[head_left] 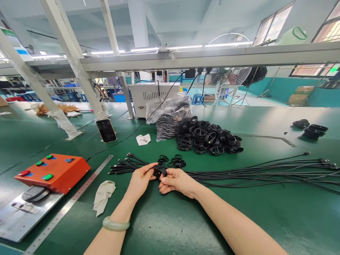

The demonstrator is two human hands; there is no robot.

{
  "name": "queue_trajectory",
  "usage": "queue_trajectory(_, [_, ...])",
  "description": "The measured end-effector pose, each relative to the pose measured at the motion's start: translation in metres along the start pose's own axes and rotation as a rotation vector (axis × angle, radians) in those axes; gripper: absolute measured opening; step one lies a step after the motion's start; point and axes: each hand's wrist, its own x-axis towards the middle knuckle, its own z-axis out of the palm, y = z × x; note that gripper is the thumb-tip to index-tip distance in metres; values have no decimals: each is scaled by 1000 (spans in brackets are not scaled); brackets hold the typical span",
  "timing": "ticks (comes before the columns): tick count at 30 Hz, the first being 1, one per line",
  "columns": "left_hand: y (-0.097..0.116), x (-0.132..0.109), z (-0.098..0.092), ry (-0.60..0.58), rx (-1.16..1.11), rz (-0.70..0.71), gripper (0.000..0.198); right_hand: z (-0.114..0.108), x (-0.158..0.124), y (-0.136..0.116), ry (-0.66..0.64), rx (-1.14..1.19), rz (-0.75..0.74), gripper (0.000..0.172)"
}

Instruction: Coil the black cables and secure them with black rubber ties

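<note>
Cable ends (123,165) at left: thin, black, plugs fanned out on the green counter (212,219). Left hand (139,179): grip closed, thumb and finger pinching the held cable (160,171). That one's plain black, smooth, bunched into small tight loops between both hands; wrap partly hidden, can't tell if it touches the counter. Right hand (176,180): grip also closed, pinching the loops' right side. Small black rings (178,163) just behind. Farther back, heaped black coils (209,138). Straight cables (255,173) trail right, roughly parallel, plugs at far right.
</note>
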Motion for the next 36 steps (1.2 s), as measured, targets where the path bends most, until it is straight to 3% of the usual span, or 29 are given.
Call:
queue_trajectory(8, [-3, -2, 6, 49, -88, -43, 41, 3, -3, -6, -41, -86, -32, 46])
queue_trajectory(18, [8, -7, 8, 34, -193, -29, 39, 17, 3, 2, 26, -299, -111, 29])
queue_trajectory(25, [12, -5, 2, 25, -209, -29, 31, 20, 0, 3, 4, -377, -154, 35])
queue_trajectory(31, [6, -2, 0, 83, -200, -19, 32, 19, 0, 7, 18, -357, -166, 46])
queue_trajectory(36, [5, -2, 0, 63, -194, -32, 37, 22, -1, 6, 30, -353, -175, 44])
